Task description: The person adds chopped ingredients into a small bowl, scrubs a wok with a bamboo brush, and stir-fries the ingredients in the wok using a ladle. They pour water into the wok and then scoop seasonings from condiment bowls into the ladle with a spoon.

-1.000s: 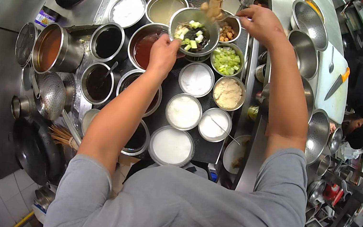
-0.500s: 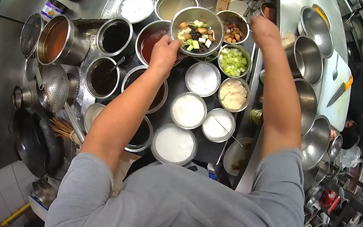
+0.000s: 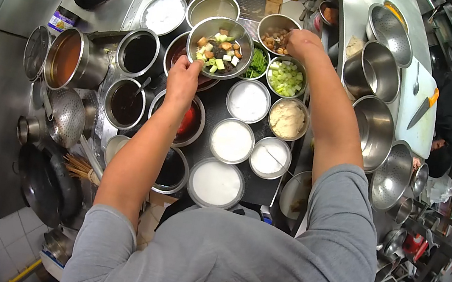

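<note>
My left hand [image 3: 183,78] grips the rim of a metal bowl [image 3: 198,33], with thumb and fingers closed on its near side. Diced pale green, white and orange-brown pieces [image 3: 219,54] and some dark bits lie in the bowl, held above the containers. At the far right, my right hand [image 3: 305,46] reaches into a metal container [image 3: 262,22] of brown chunks [image 3: 274,41]. Its fingers look drawn together, but the tips are hidden. Just nearer stand a container of chopped pale green vegetable [image 3: 286,78] and one of finely cut greens [image 3: 257,64], partly covered by the bowl.
Containers of white powder [image 3: 232,140] and a pale yellow crumbly paste [image 3: 288,119] stand nearer me. Dark sauces [image 3: 126,101] are on the left, beside a pot of reddish-brown liquid [image 3: 67,59]. On the right, a knife [image 3: 423,109] rests on a white board [image 3: 407,140] behind metal bowls [image 3: 373,130].
My right hand has come down and left into the container of brown chunks. The bowl in my left hand has shifted left and slightly nearer, uncovering the cut greens.
</note>
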`<action>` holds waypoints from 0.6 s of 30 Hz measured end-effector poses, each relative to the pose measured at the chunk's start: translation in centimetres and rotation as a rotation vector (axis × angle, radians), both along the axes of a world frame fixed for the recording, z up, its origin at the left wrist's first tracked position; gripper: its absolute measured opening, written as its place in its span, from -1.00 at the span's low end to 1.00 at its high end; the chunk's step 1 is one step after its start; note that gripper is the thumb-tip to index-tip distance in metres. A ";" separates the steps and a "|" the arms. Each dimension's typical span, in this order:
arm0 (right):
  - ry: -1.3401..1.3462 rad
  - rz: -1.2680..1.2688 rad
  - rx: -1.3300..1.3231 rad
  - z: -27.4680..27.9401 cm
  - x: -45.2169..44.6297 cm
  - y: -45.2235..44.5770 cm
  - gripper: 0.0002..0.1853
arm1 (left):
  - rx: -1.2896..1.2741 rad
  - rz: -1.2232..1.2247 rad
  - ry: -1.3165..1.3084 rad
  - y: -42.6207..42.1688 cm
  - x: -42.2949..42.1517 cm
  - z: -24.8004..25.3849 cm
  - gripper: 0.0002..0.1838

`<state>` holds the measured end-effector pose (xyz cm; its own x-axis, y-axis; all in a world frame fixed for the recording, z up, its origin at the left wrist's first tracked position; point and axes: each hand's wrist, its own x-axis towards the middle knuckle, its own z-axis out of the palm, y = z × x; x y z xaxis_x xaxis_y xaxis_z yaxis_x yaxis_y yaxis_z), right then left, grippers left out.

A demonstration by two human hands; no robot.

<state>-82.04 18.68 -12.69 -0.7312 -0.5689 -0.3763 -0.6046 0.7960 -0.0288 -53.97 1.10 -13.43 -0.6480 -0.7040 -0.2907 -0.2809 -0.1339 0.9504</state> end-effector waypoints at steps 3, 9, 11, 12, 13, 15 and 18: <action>-0.035 0.011 -0.060 -0.2 -0.1 1.1 -0.62 | -0.022 -0.028 -0.053 -0.2 0.0 0.1 -0.76; -0.149 -0.035 -0.250 -0.9 -2.8 3.5 -0.65 | 0.014 -0.019 0.051 0.8 -1.2 2.4 -0.79; -0.151 -0.005 -0.292 -1.1 -3.6 4.2 -0.67 | 0.042 -0.035 0.064 0.2 -1.7 0.7 -0.79; -0.144 -0.033 -0.302 0.0 -3.6 4.5 -0.67 | 0.071 -0.050 0.075 -0.1 -2.0 0.0 -0.80; -0.137 -0.061 -0.311 1.1 -3.5 4.8 -0.66 | 0.073 -0.051 0.075 0.0 -2.4 0.2 -0.80; -0.112 -0.069 -0.347 3.2 -3.2 5.2 -0.67 | 0.100 -0.039 0.085 0.6 -3.3 0.3 -0.80; -0.084 -0.050 -0.478 6.2 -2.7 5.8 -0.68 | 0.127 -0.071 0.087 0.1 -4.7 -1.6 -0.79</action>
